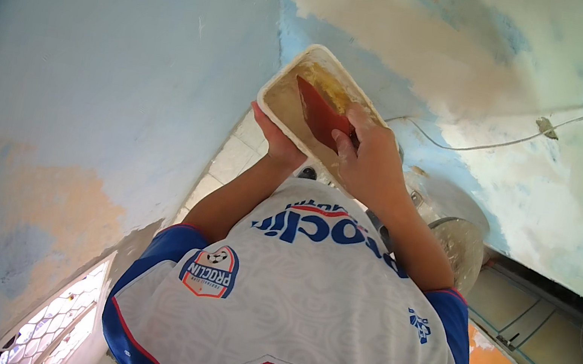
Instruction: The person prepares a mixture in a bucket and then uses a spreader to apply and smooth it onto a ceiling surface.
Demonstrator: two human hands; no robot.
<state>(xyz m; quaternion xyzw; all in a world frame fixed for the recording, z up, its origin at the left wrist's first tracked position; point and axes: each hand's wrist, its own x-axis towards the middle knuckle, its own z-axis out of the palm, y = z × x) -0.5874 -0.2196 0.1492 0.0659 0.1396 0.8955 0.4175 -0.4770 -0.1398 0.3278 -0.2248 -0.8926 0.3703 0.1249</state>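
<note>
My left hand supports a white rectangular tub from its left side, fingers partly hidden beneath and behind it. Inside the tub, a beige and yellowish paste-like residue coats the walls and bottom. A red flat scraper with a pointed corner is pinched in my right hand, thumb on the near face. Its blade is tilted within the tub's opening; whether its edge touches the tub wall I cannot tell.
A blue wall rises on my left, meeting a patchy, partly coated wall in a corner ahead. A thin cable hangs along the right wall. A round, whitish-stained object stands by my right elbow. At lower left is a window grille.
</note>
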